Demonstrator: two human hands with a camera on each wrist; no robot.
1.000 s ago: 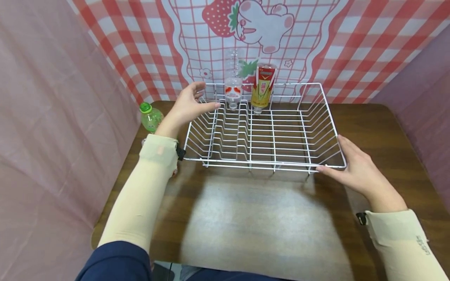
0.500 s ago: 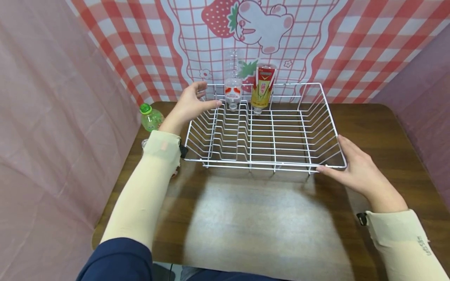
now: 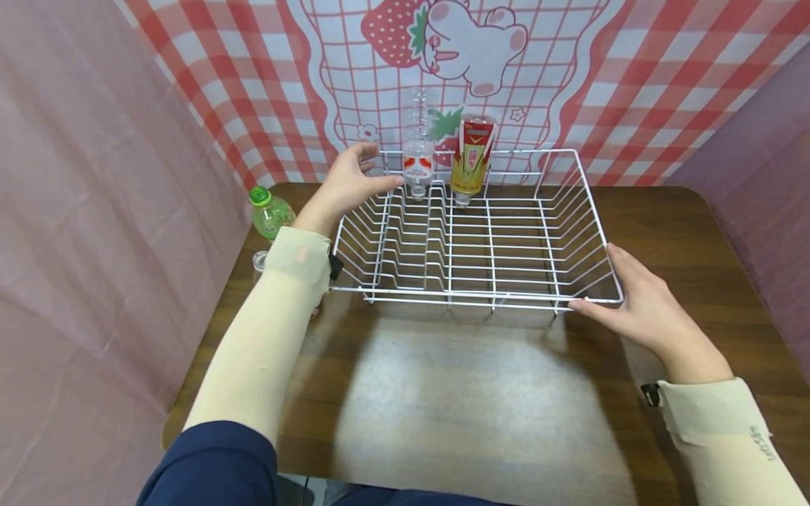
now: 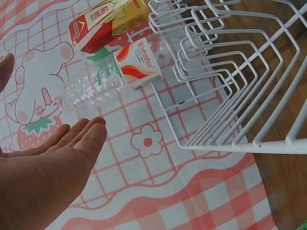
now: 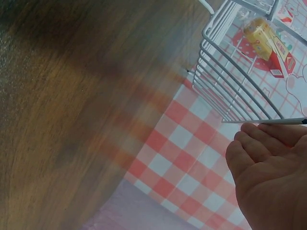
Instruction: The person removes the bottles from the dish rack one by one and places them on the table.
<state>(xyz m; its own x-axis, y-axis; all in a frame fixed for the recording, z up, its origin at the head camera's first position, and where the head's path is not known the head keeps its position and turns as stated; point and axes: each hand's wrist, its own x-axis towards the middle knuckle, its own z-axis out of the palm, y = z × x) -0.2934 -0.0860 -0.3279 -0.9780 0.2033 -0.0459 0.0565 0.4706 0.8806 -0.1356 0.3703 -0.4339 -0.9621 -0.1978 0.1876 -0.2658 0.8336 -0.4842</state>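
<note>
A white wire dish rack [image 3: 525,296] stands on the wooden table. My left hand [image 3: 354,184] hovers by the rack's back left corner, thumb and fingers spread apart. Just right of it stands a clear plastic bottle [image 3: 418,158], upside down with its neck in the rack; the left wrist view shows its label [image 4: 136,62] reading Wahaha. A gap separates that bottle from the hand. Next to it leans a red and yellow bottle [image 3: 472,158], also neck down. My right hand [image 3: 645,306] rests against the front right corner, its fingers [image 5: 247,155] fairly straight along the outside.
A green-capped bottle [image 3: 270,214] stands at the table's left, with a clear bottle mouth [image 3: 259,260] nearer me, partly behind my left forearm. Another small object lies under that forearm, mostly hidden. A checked cloth [image 3: 266,91] hangs behind the table [image 3: 487,393].
My left hand has drifted slightly right, closer to the clear bottle, uncovering more of the bottle mouth at the left. My right hand and the rack have stayed put.
</note>
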